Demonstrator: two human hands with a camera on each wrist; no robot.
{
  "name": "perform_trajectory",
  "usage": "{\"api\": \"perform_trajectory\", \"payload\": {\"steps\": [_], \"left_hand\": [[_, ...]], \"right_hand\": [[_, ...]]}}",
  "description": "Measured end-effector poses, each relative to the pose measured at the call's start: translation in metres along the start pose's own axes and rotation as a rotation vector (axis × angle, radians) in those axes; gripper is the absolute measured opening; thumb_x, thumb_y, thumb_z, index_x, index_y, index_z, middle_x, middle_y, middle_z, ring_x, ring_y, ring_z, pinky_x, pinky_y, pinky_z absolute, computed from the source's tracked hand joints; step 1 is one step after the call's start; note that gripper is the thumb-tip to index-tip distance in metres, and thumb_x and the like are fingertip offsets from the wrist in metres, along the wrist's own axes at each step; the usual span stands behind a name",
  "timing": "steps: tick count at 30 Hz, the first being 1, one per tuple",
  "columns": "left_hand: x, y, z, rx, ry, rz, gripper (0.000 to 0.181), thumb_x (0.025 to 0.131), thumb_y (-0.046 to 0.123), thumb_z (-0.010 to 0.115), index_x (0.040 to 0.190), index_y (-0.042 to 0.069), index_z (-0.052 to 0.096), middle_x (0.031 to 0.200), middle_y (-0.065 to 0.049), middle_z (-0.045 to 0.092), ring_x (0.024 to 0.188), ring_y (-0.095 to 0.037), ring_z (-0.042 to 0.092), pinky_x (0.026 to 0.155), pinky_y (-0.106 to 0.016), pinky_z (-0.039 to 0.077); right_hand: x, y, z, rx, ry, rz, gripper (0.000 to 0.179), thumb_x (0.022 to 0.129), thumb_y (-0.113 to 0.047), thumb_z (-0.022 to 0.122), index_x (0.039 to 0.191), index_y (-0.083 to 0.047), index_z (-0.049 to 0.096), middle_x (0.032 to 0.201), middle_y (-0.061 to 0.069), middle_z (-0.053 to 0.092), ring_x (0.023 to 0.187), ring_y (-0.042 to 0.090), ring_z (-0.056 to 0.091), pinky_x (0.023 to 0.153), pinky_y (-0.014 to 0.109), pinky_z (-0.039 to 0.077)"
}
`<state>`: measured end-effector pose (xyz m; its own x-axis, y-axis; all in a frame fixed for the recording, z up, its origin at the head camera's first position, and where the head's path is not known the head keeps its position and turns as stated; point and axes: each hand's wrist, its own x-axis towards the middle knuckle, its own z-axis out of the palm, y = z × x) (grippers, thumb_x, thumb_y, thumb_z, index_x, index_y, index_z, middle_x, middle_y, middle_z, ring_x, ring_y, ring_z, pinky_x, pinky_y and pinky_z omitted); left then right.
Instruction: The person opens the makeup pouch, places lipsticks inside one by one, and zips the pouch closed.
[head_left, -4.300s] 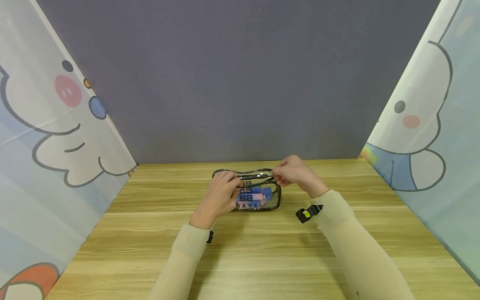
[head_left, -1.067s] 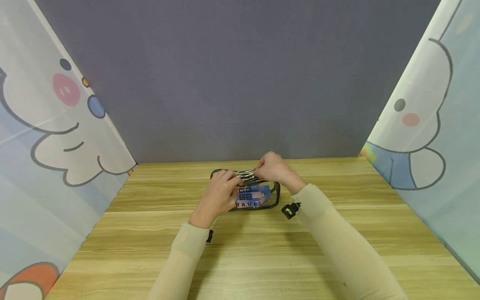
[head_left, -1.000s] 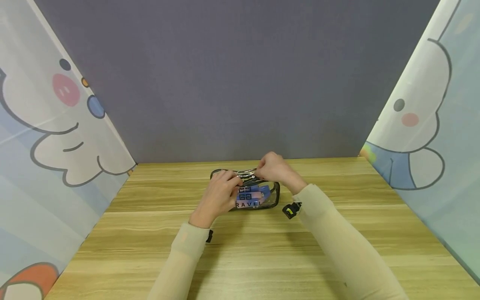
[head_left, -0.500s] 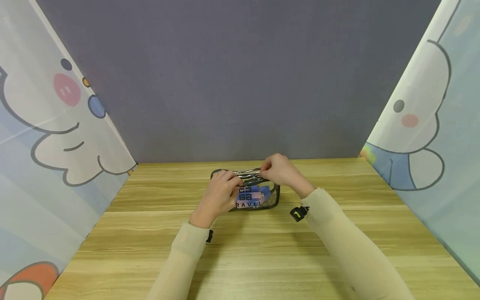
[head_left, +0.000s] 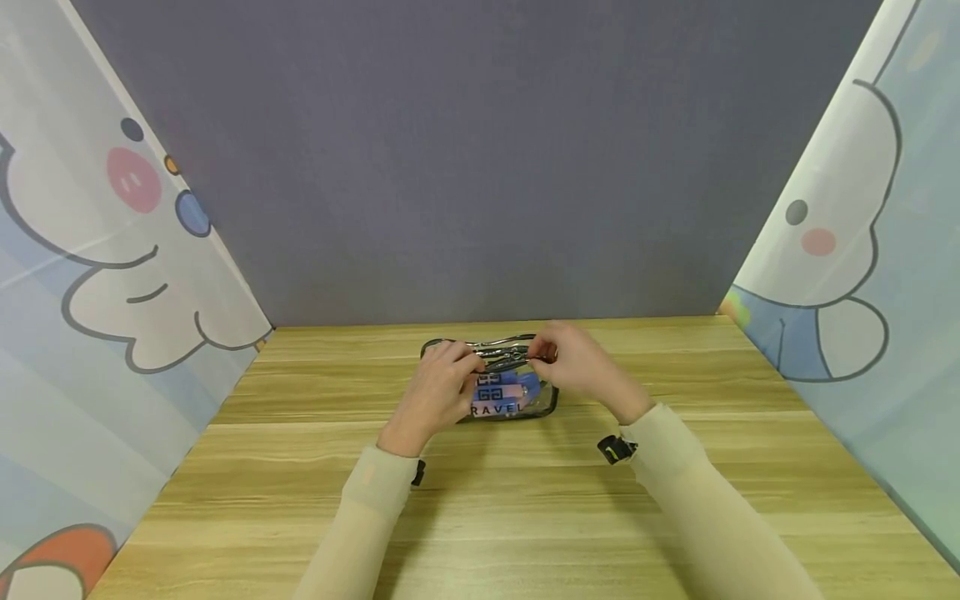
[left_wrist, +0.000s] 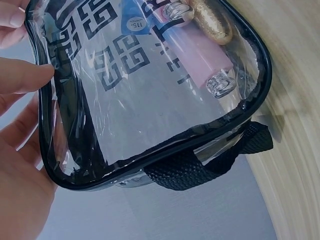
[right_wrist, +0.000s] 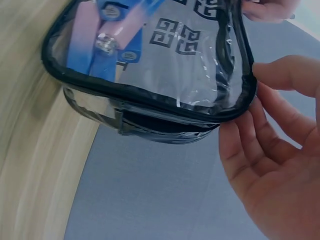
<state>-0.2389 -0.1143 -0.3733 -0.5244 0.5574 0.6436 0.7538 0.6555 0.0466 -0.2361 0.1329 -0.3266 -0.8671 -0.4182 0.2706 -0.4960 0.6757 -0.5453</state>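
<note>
A clear zip pouch with black piping and black printed lettering stands at the back of the table. My left hand grips its top edge on the left side; in the left wrist view the thumb lies on the near face. At the top right corner, my right hand pinches the edge, thumb on one side and fingers on the other in the right wrist view. Through the plastic show pink-and-blue tubes with clear caps, and a gold oval item. The zipper pull is too small to make out.
A black fabric strap loop sits on the pouch's left end. Behind the wooden table rises a dark grey panel. Cartoon-printed curtains stand along both sides.
My right hand moved left along the pouch's top, then back right to the corner and slightly nearer me. The top edges sit closer together than at first. My left hand stayed in place.
</note>
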Motion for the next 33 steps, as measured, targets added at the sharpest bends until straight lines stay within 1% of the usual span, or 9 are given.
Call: {"api": "perform_trajectory", "payload": {"steps": [4,7,12,18,21,26,30,33], "left_hand": [[0.0,0.0,0.0,0.002,-0.001,-0.002,0.017,0.087,-0.003,0.072,0.093,0.012,0.074,0.095,-0.003,0.066,0.09,-0.026,0.061,0.087,-0.046,0.05],[0.0,0.0,0.0,0.008,-0.006,-0.004,0.016,0.087,-0.002,0.073,0.093,0.012,0.074,0.095,-0.003,0.066,0.09,-0.025,0.061,0.087,-0.045,0.05],[0.001,0.0,-0.001,0.009,-0.005,-0.001,0.016,0.086,-0.003,0.072,0.093,0.012,0.074,0.096,-0.004,0.067,0.089,-0.025,0.061,0.086,-0.044,0.051],[0.002,0.0,-0.001,0.007,-0.005,-0.004,0.017,0.086,-0.004,0.072,0.093,0.011,0.074,0.096,-0.004,0.067,0.09,-0.025,0.061,0.086,-0.043,0.051],[0.002,0.001,-0.001,0.01,-0.005,-0.002,0.015,0.086,-0.003,0.072,0.093,0.011,0.073,0.096,-0.004,0.067,0.09,-0.025,0.061,0.086,-0.044,0.051],[0.001,0.001,0.001,0.011,0.001,-0.005,0.009,0.087,0.004,0.073,0.092,0.012,0.073,0.095,-0.004,0.067,0.088,-0.024,0.06,0.083,-0.043,0.05],[0.003,0.003,0.0,0.014,0.007,-0.012,0.006,0.089,0.006,0.072,0.092,0.012,0.073,0.094,-0.002,0.067,0.087,-0.024,0.06,0.081,-0.042,0.049],[0.008,0.004,-0.002,0.021,0.006,-0.005,0.006,0.092,0.007,0.071,0.091,0.013,0.072,0.091,-0.001,0.067,0.084,-0.022,0.06,0.078,-0.041,0.05]], "right_hand": [[-0.005,0.0,0.007,-0.057,0.056,-0.019,0.008,0.09,-0.008,0.071,0.096,-0.005,0.07,0.098,0.004,0.061,0.086,0.019,0.057,0.077,0.038,0.051],[-0.008,0.001,0.012,-0.093,0.11,-0.036,0.008,0.088,-0.007,0.071,0.096,-0.005,0.071,0.097,0.004,0.061,0.087,0.02,0.057,0.078,0.039,0.052],[-0.012,0.003,0.019,-0.129,0.189,-0.075,0.007,0.087,-0.005,0.072,0.094,-0.005,0.071,0.094,0.003,0.061,0.085,0.019,0.057,0.077,0.038,0.053],[-0.015,0.004,0.024,-0.163,0.263,-0.148,0.008,0.085,-0.001,0.074,0.093,-0.003,0.072,0.092,0.003,0.061,0.086,0.02,0.057,0.076,0.036,0.053],[-0.017,0.004,0.026,-0.174,0.291,-0.175,0.01,0.083,0.002,0.074,0.092,-0.002,0.071,0.091,0.005,0.061,0.086,0.021,0.057,0.075,0.036,0.053],[-0.018,0.005,0.029,-0.207,0.325,-0.186,0.01,0.082,0.004,0.075,0.091,-0.001,0.071,0.091,0.006,0.061,0.086,0.022,0.058,0.074,0.037,0.054],[-0.017,0.005,0.031,-0.227,0.327,-0.192,0.01,0.083,0.003,0.075,0.092,-0.001,0.071,0.093,0.007,0.062,0.087,0.023,0.058,0.076,0.037,0.054],[-0.017,0.005,0.031,-0.223,0.327,-0.193,0.011,0.083,0.003,0.076,0.093,0.0,0.071,0.094,0.007,0.062,0.089,0.024,0.058,0.077,0.037,0.055]]}}
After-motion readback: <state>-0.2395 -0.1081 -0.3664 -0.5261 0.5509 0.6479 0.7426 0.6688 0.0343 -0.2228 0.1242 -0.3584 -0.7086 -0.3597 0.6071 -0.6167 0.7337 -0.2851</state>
